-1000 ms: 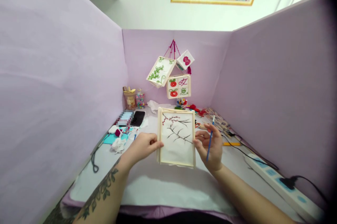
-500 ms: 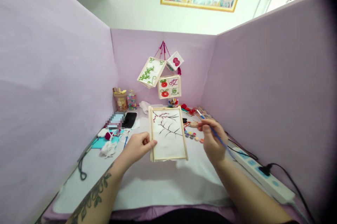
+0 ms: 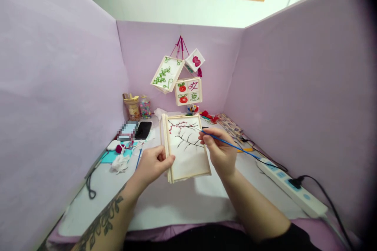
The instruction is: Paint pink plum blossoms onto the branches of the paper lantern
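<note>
Bead-filled jar [image 3: 144,107] beyond framed painting [image 3: 185,147]

Wooden-framed white panel [image 3: 185,149] painted with dark branches and red blossoms, held tilted above desk centre; thin blue paintbrush [image 3: 232,147] angled across its right edge, tip on painting.

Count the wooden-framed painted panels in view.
4. One pale wooden-framed panel with painted branches is held in the left hand; three hang at the back wall: a green-vine panel, a small red-motif panel, and a four-square panel. Others may be hidden.
</note>
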